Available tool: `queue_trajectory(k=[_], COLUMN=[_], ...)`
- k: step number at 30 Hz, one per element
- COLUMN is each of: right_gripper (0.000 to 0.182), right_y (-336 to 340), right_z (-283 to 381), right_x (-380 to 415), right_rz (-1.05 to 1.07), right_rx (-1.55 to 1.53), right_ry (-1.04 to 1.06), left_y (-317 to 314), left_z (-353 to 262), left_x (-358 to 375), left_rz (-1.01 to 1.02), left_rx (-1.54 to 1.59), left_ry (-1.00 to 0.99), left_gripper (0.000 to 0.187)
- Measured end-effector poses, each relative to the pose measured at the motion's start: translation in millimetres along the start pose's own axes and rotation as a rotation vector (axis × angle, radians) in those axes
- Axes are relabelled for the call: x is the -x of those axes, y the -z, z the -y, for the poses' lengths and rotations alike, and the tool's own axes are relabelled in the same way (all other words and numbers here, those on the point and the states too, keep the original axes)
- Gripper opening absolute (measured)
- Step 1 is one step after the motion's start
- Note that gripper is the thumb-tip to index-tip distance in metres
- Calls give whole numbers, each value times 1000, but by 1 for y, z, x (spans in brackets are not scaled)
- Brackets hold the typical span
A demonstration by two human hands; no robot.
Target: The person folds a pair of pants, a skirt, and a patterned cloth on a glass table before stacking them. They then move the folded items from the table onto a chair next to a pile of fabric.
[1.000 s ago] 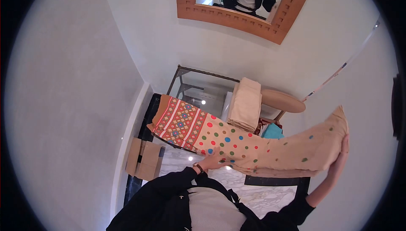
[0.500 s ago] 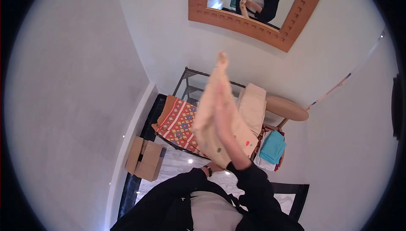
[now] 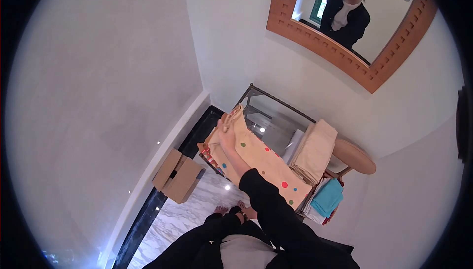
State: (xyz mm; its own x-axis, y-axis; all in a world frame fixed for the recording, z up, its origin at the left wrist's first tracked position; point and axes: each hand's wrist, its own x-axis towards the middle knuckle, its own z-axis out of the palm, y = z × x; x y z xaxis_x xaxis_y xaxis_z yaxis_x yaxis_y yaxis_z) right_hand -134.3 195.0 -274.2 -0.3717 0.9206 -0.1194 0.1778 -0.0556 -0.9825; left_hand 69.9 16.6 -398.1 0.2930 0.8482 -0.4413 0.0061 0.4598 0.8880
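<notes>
A cream cloth with coloured dots [image 3: 261, 158] lies stretched across the glass-topped metal table. At its far left end, where the fabric is bunched into a fold, my right hand [image 3: 226, 137] has its fingers closed on the cloth. My left hand [image 3: 250, 213] is low, close to my body, below the near edge of the cloth; my right sleeve hides its fingers. Under the dotted cloth, a red patterned cloth [image 3: 207, 155] shows at the left edge.
Folded beige cloths [image 3: 316, 151] rest at the table's right end. Turquoise cloth [image 3: 327, 197] lies on a white one beside a brown rounded seat [image 3: 357, 156]. A cardboard box [image 3: 182, 178] stands on the floor at left. A framed mirror [image 3: 322, 47] hangs above.
The dotted cloth has come down from in front of me and now covers most of the red patterned cloth. My right hand has moved left and down. The view has shifted.
</notes>
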Motion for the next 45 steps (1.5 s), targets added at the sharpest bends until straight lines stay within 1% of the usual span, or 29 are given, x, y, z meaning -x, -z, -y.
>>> queue_trajectory(k=[1,4,5,6,8,10,12,14,16,17,19,20,21,23,25,26,27,28,29,30,31,32,33,34,37,38,40,43,45], right_gripper=[96,100,92,88,80,70,60,53,52,53,52,52,52,54,58,60,64,65,65,66,66,64,62,59,50,48,44,38,33], right_y=[-10,-14,-9,0,35,73,114,168,217,242,291,314,329,354,369,375,381,383,384,386,389,389,388,387,379,378,376,377,386], right_z=[-15,-63,-80,-97,-84,-77,-90,-64,-89,-111,-132,-135,-140,-167,-176,-180,-184,-181,-174,-167,-159,-154,-152,-151,-162,-163,-167,-187,-211], right_x=[-3,8,16,25,54,87,113,146,178,188,203,213,222,238,246,250,249,248,245,241,237,234,230,225,211,204,191,177,170], right_rz=[65,265,295,333,405,395,279,181,-125,-296,-561,-652,-694,-776,-677,-626,-616,-602,-585,-566,-473,-439,-402,-364,-439,-444,-448,-494,-522], right_rx=[-44,216,203,248,340,394,397,576,679,755,855,877,847,773,624,546,552,491,429,366,316,259,203,147,93,86,73,324,278], right_ry=[97,70,112,123,144,264,486,466,401,353,208,112,17,-169,-274,-324,-297,-358,-419,-478,-543,-561,-577,-595,-356,-382,-430,-339,-193], left_y=[-1,-3,-4,-5,-6,-6,-7,-8,-12,-14,-19,-26,-29,-31,-36,-39,-41,-42,-43,-46,-45,-45,-47,-47,-51,-49,-58,-58,-58], left_z=[-1,-3,-4,-5,-9,-8,-11,-14,-16,-16,-9,9,28,35,34,35,37,56,58,62,49,34,19,11,22,28,34,30,39], left_x=[1,2,1,0,-2,-5,-6,-10,-13,-15,-22,-33,-41,-50,-53,-57,-60,-75,-78,-80,-79,-74,-67,-68,-66,-69,-70,-52,-52], left_rz=[5,4,13,15,14,8,10,20,37,51,115,154,220,302,333,466,604,866,1129,854,583,317,298,315,399,459,283,285,499], left_rx=[111,432,531,630,825,1005,1138,1238,1307,1326,1355,1342,1303,1222,1146,1232,1308,1501,1690,1607,1501,1377,1293,1276,1310,1363,1168,840,815], left_ry=[36,137,163,189,238,291,334,377,414,432,468,474,459,432,413,377,346,285,218,366,498,613,620,607,619,647,678,627,583], left_gripper=[49,50,51,51,52,54,55,56,57,57,58,59,62,63,60,58,57,56,56,55,55,54,54,53,51,50,43,35,28])
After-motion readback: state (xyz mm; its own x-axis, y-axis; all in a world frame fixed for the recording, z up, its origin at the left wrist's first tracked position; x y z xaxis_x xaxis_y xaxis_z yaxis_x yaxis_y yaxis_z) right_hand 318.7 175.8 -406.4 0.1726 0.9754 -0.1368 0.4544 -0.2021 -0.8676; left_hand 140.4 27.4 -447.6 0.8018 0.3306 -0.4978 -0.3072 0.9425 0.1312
